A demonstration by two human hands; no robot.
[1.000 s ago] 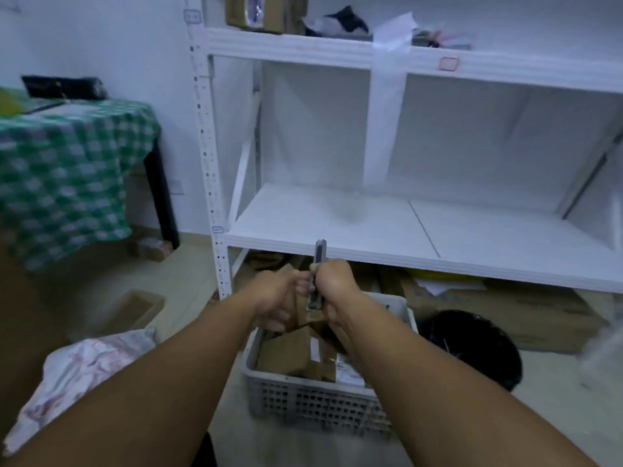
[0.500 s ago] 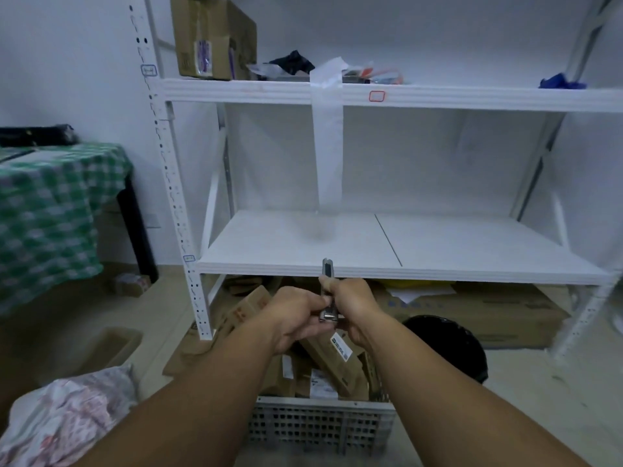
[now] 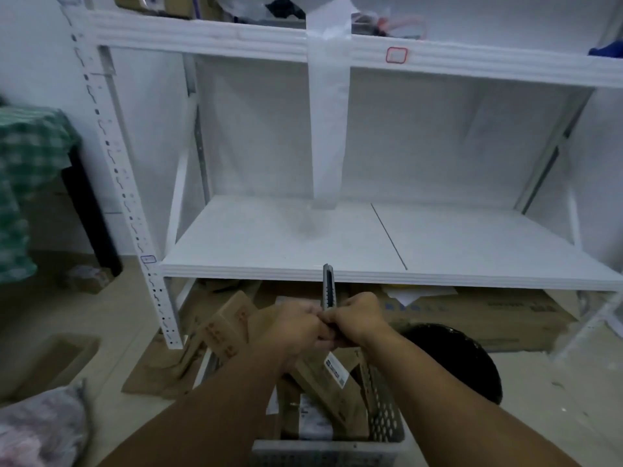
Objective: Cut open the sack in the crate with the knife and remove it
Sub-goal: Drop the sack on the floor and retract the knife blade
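Both my hands meet over the crate and grip a grey utility knife that points straight up. My left hand closes on its lower part from the left, my right hand from the right. Below them stands a grey perforated plastic crate holding brown paper packages with white labels. My forearms hide much of the crate. I cannot tell which package is the sack.
A white metal shelf unit stands right behind the crate, its lower board at knife-tip height. Flattened cardboard lies under it. A black bin sits to the right, a checked-cloth table to the left, a pale bundle at bottom left.
The view has shifted, so the crate sits lower and closer in frame. My hands stay together on the upright knife.
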